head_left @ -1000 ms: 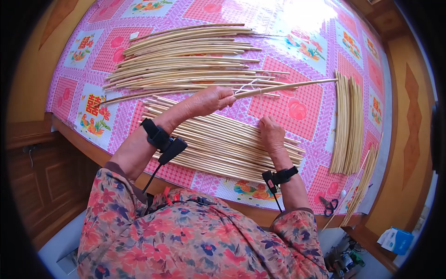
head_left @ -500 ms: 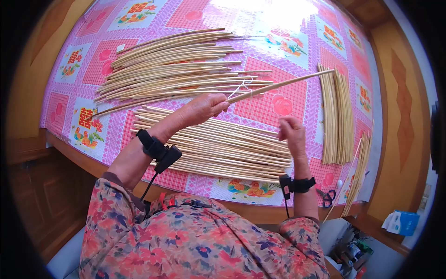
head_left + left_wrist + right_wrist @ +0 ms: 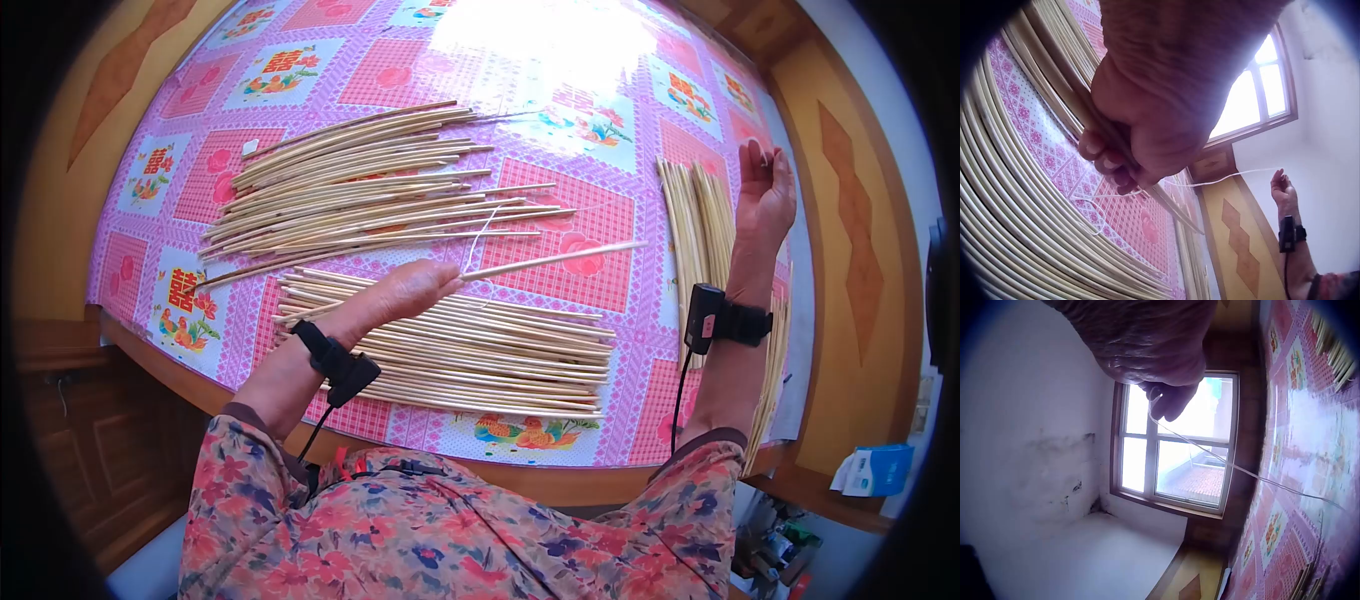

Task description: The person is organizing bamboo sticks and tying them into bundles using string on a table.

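My left hand (image 3: pixel 415 287) grips a pale slender stick (image 3: pixel 560 260), its free part pointing right over the table. White string (image 3: pixel 1210 182) runs from the stick beside the left fingers, and a loose loop of it (image 3: pixel 1094 209) hangs below. At the far right, my right hand (image 3: pixel 767 195) is raised with fingers bent. In the right wrist view its fingertips pinch the string's other end, and the string (image 3: pixel 1235 465) stretches away from them over the tablecloth. Under the left hand lies a row of straight sticks (image 3: pixel 500 350); beyond it are more sticks (image 3: pixel 350 170), some slightly curved.
A pink patterned tablecloth (image 3: pixel 640 400) covers the table. Upright-lying stick bundles (image 3: pixel 690 250) are at the right, below the raised hand, with thinner sticks (image 3: pixel 768 390) near that edge. A blue packet (image 3: pixel 878 470) sits beyond the table at lower right.
My right hand has swung from beside the stick out to the far right and up, drawing the string with it. The left hand still grips the stick, now slightly lower in view.
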